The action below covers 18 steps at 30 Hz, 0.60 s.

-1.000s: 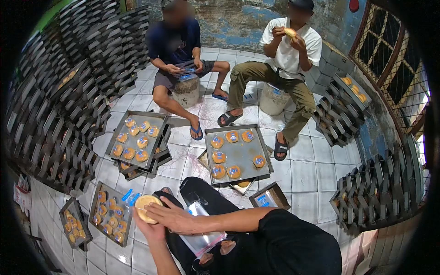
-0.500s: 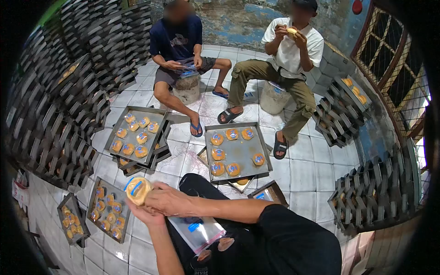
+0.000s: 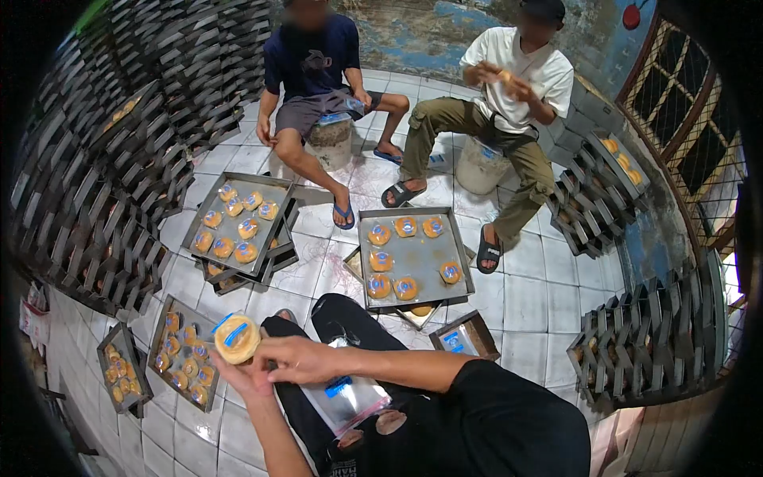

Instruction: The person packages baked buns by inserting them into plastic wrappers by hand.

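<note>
A round bun (image 3: 237, 335) in a clear bag with a blue label rests in my left hand (image 3: 248, 377), whose fingers are wrapped under and behind it. My right hand (image 3: 296, 359) is beside the bun at its right lower edge, its fingers curled; whether they pinch the bag is too small to tell. On my lap lies a stack of clear plastic bags (image 3: 350, 400) with blue print. Just left of my hands, a metal tray (image 3: 172, 372) on the floor holds several bagged buns.
Trays of bagged buns stand ahead (image 3: 427, 295) and ahead left (image 3: 208, 191). A smaller tray (image 3: 128, 354) lies far left, another box (image 3: 486, 342) near my right arm. Stacked trays (image 3: 652, 342) line both sides. Two seated people (image 3: 322, 60) (image 3: 517, 87) face me.
The bun now sits inside the bag, label facing up, and my right fingers have curled at its edge. The person at left has lowered one hand; the other person's hands have moved down from the face.
</note>
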{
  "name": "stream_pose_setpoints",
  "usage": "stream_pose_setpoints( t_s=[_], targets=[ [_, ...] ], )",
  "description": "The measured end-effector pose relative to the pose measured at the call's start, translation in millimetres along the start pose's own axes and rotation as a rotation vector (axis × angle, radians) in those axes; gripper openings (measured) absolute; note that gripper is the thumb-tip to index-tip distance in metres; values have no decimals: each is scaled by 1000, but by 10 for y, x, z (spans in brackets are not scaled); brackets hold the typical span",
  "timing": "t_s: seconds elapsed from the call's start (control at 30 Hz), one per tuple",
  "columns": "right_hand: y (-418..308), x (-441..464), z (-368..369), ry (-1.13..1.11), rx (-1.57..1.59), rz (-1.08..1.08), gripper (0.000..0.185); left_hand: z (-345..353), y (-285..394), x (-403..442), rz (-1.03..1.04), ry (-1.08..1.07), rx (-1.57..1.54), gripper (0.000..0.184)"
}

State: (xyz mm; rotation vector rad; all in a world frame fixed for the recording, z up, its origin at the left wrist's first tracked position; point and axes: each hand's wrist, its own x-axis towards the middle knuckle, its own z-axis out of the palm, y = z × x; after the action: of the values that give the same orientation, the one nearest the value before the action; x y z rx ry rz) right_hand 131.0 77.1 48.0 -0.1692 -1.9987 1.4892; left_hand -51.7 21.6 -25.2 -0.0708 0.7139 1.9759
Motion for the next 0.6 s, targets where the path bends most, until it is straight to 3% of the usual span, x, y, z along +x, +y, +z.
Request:
stream_pose_setpoints(
  t_s=[0.1,0.2,0.27,0.33,0.4,0.43,0.47,0.5,0.53,0.6],
  targets=[
    [594,-6,311,-73,-185,-237,16,-3,-85,41,-87,82,146,57],
    [-306,-105,209,-796,702,478,16,-64,-1,202,-51,60,62,52],
    [-217,-183,134,-634,897,498,14,29,177,83,-17,68,-26,50],
    [214,-46,103,76,-89,-47,20,-134,159,121,2,-120,-20,59],
    [-59,-34,-74,-8,205,470,18,-106,3,104,-32,-101,-8,58],
    [104,-59,-8,-37,31,313,20,-152,-88,149,-41,-126,-2,57],
    [246,-59,94,-18,-149,4,18,-195,-184,201,-51,-152,5,57],
    [336,-91,158,-107,-340,-11,15,-78,-240,164,-78,-50,17,55],
    [512,-114,256,-47,-270,-26,16,54,-272,110,-119,37,24,53],
    [-16,-172,123,-351,354,670,19,82,-200,52,-112,42,-56,53]
  ],
)
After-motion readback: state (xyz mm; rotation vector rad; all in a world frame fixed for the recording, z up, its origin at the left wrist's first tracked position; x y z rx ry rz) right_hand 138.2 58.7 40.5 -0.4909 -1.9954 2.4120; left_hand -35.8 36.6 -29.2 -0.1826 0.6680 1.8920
